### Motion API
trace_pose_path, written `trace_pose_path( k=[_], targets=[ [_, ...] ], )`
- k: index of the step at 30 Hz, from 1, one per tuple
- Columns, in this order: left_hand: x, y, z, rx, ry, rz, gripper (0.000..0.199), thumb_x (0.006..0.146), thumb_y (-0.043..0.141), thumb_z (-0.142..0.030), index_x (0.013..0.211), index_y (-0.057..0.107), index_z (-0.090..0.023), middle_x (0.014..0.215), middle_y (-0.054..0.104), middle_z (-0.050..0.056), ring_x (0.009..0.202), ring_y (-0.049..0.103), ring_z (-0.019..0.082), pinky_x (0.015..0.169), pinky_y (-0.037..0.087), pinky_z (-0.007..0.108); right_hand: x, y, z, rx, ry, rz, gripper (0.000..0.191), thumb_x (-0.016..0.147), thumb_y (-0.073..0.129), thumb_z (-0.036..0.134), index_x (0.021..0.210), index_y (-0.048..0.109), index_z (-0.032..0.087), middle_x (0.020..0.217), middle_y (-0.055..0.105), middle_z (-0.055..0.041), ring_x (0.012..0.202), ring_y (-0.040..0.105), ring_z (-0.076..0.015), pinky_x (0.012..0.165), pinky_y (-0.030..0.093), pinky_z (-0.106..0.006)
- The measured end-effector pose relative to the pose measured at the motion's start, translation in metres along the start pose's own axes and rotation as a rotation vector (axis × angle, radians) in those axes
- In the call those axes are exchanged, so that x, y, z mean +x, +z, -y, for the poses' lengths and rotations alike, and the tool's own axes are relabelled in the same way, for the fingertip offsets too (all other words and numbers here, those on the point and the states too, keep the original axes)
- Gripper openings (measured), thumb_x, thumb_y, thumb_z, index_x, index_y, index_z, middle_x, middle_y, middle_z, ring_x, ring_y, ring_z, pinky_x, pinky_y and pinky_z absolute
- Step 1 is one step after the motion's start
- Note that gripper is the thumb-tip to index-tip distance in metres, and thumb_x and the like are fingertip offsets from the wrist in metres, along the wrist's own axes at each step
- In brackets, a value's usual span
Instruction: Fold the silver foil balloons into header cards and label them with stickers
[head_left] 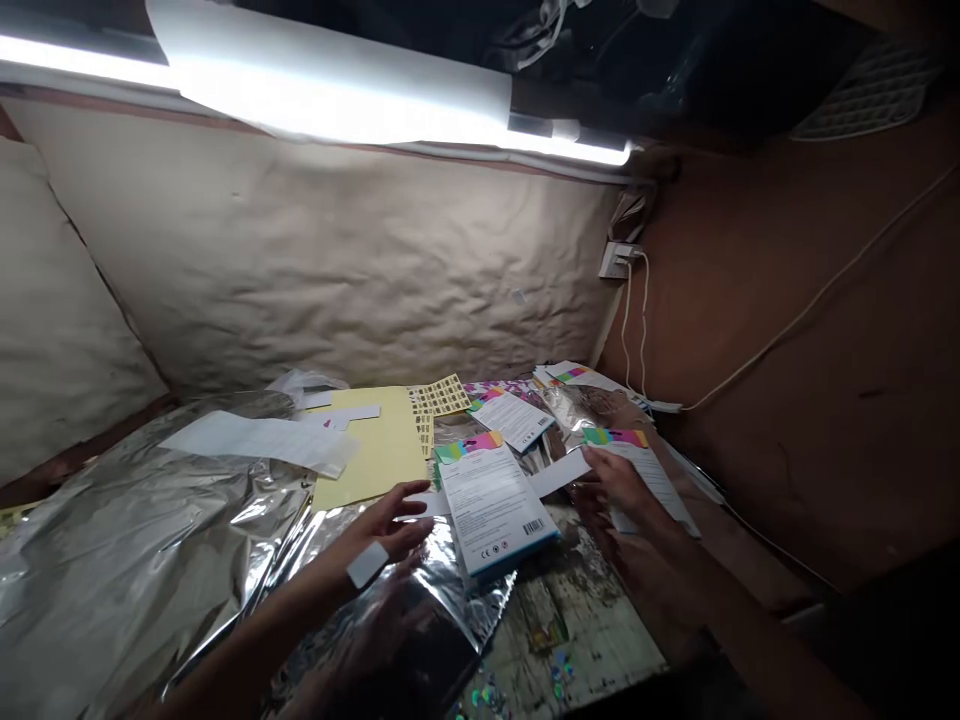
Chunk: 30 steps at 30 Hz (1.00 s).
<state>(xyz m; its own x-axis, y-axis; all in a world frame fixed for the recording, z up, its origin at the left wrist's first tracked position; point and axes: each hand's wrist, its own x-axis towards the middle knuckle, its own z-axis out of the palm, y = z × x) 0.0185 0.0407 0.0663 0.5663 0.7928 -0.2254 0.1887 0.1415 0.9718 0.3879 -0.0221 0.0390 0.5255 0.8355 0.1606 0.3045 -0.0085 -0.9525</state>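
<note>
A white pack [495,510] with a colourful top flap, printed text and a barcode lies face up between my hands, its lower edge blue. A narrow white paper strip [559,473] shows on both sides of it and seems to pass underneath. My right hand [622,485] pinches the strip's right end. My left hand [397,518] is at the other end, fingers apart around it, with no clear grip showing. On my left wrist is a white rectangular piece [367,565], like a label. Partly behind my right hand lies another similar pack [660,485].
Silver foil sheeting [150,540] covers the left of the table. Behind are a yellow sheet [375,450], a sticker sheet [442,397], another pack [514,418] and a white paper piece [259,443]. Cables run from a wall socket [619,260]; a lamp [337,90] hangs low overhead.
</note>
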Motion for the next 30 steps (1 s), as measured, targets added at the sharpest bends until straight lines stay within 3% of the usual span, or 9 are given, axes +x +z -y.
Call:
trace_pose_path(
  k=[2,4,8,10,15,20,23,28,30],
  targets=[
    [0.011,0.018,0.012,-0.006,0.035,-0.004,0.081,0.072,0.075,-0.058,0.140,0.048,-0.023,0.142,0.049,0.021,0.128,0.052,0.036,0.101,0.043,0.047,-0.005,0.018,-0.004,0.073,0.064,0.112,0.055,0.074,0.062,0.073,0.076,0.068,0.019,0.072,0.073,-0.0099,0.070,0.070,-0.0276,0.063,0.060,-0.041],
    [0.021,0.031,0.021,0.010,0.043,0.008,0.085,0.073,0.075,-0.056,0.144,0.045,-0.021,0.144,0.048,0.021,0.133,0.046,0.037,0.106,0.039,0.049,-0.013,0.037,-0.004,0.206,0.112,0.207,0.058,0.076,0.058,0.076,0.083,0.070,0.019,0.084,0.075,-0.0105,0.086,0.071,-0.0290,0.076,0.059,-0.043],
    [0.031,0.048,0.035,0.057,0.091,-0.002,0.081,0.073,0.075,-0.054,0.142,0.049,-0.018,0.145,0.049,0.018,0.135,0.043,0.038,0.110,0.036,0.049,-0.029,0.059,0.002,0.443,0.238,0.410,0.068,0.080,0.050,0.079,0.100,0.073,0.019,0.113,0.072,-0.0114,0.118,0.060,-0.0291,0.105,0.045,-0.045],
    [0.033,0.052,0.041,0.078,0.137,-0.026,0.075,0.074,0.075,-0.053,0.137,0.055,-0.019,0.147,0.047,0.016,0.135,0.042,0.037,0.111,0.034,0.048,-0.033,0.062,0.003,0.485,0.276,0.438,0.069,0.081,0.050,0.078,0.106,0.072,0.018,0.120,0.069,-0.0116,0.123,0.056,-0.0277,0.110,0.038,-0.043],
    [0.035,0.053,0.048,0.097,0.163,-0.017,0.069,0.077,0.073,-0.051,0.137,0.056,-0.022,0.149,0.043,0.014,0.135,0.042,0.036,0.111,0.037,0.048,-0.029,0.068,-0.003,0.357,0.277,0.314,0.056,0.066,0.080,0.054,0.106,0.067,0.017,0.107,0.072,-0.0095,0.108,0.063,-0.0280,0.100,0.047,-0.042],
    [0.033,0.059,0.048,0.068,0.197,0.002,0.076,0.076,0.074,-0.048,0.142,0.051,-0.021,0.156,0.033,0.014,0.141,0.034,0.037,0.111,0.038,0.047,-0.013,0.072,-0.004,0.274,0.336,0.266,0.059,0.061,0.087,0.029,0.112,0.058,0.019,0.102,0.072,-0.0065,0.097,0.067,-0.0235,0.090,0.053,-0.038],
    [0.031,0.062,0.048,0.073,0.198,0.002,0.076,0.076,0.074,-0.047,0.144,0.049,-0.021,0.159,0.027,0.013,0.143,0.028,0.038,0.113,0.035,0.049,-0.005,0.072,0.004,0.268,0.428,0.330,0.056,0.061,0.087,0.023,0.111,0.062,0.017,0.098,0.074,-0.0085,0.089,0.070,-0.0235,0.081,0.056,-0.036],
    [0.027,0.063,0.046,0.171,0.188,0.007,0.077,0.078,0.073,-0.040,0.146,0.046,-0.016,0.159,0.026,0.015,0.145,0.024,0.037,0.118,0.026,0.050,-0.004,0.070,0.015,0.346,0.549,0.587,0.034,0.067,0.084,0.025,0.095,0.071,0.011,0.092,0.077,-0.0127,0.082,0.073,-0.0233,0.071,0.059,-0.030],
    [0.025,0.064,0.047,0.180,0.200,0.004,0.078,0.077,0.074,-0.040,0.146,0.046,-0.017,0.159,0.026,0.014,0.145,0.023,0.038,0.119,0.024,0.051,-0.007,0.071,0.014,0.339,0.563,0.586,0.033,0.071,0.083,0.029,0.096,0.071,0.010,0.092,0.077,-0.0139,0.079,0.073,-0.0229,0.066,0.059,-0.028]
  ],
)
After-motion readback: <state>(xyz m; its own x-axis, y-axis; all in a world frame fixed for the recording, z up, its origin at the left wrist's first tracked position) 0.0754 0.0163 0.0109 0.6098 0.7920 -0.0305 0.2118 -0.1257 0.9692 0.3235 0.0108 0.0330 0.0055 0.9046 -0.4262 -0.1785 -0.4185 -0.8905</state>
